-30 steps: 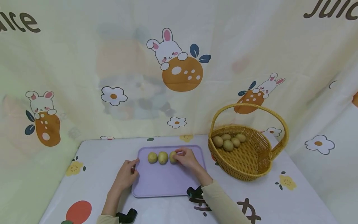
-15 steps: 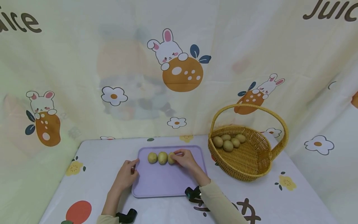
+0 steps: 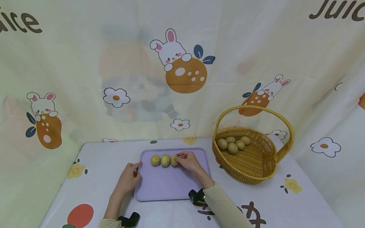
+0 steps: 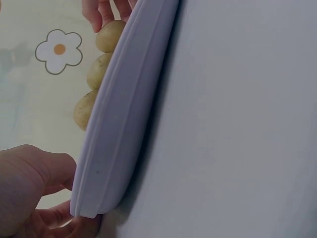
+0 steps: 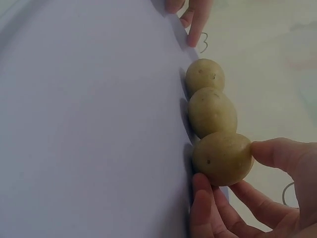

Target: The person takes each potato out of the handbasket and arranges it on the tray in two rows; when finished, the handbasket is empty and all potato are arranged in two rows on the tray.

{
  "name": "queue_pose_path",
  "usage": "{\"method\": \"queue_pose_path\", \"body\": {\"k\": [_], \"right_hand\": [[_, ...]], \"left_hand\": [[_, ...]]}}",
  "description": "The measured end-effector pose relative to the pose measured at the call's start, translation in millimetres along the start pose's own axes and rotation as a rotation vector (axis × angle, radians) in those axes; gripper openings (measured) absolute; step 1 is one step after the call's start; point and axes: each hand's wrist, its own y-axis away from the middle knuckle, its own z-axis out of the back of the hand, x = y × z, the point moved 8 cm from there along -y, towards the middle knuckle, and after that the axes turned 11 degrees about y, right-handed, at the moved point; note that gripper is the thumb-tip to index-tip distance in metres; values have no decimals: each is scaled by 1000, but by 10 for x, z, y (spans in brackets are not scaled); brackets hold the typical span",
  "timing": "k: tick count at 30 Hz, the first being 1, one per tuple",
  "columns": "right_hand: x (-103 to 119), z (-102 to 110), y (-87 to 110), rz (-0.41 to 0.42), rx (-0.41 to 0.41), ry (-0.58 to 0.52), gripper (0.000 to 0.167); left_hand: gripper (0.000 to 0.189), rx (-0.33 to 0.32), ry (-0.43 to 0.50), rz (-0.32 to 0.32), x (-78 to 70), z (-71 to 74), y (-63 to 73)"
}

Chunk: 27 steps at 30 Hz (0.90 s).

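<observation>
Three potatoes lie in a row on the lilac tray: a left potato [image 3: 155,160], a middle potato [image 3: 165,161] and a right potato [image 3: 173,161]. My right hand [image 3: 190,162] pinches the right potato; in the right wrist view its thumb is on one side and its fingers [image 5: 201,206] curl under the other. That potato sits against the middle one. My left hand [image 3: 129,177] grips the left rim of the tray [image 3: 165,186]. In the left wrist view its thumb [image 4: 59,171] is at the tray's edge, with other fingers partly hidden behind the corner.
A yellow wicker basket [image 3: 258,164] with a tall handle stands right of the tray, with several more potatoes [image 3: 232,148] at its far left side. A white printed cloth [image 3: 94,180] covers the table, and a printed curtain [image 3: 128,63] hangs behind.
My right hand has slid the right potato leftward, closing the gap to the middle potato, which has shifted very slightly left. My left hand has stayed on the tray's rim.
</observation>
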Motion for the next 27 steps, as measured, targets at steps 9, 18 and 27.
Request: {"method": "queue_pose_path", "body": {"k": [9, 18, 27], "right_hand": [[-25, 53, 7, -29, -14, 3, 27], [-51, 125, -3, -37, -20, 5, 31], [-30, 95, 3, -15, 5, -11, 29]], "left_hand": [[49, 2, 6, 14, -17, -5, 9], [50, -7, -5, 6, -19, 2, 4], [50, -3, -1, 16, 2, -1, 8]]}}
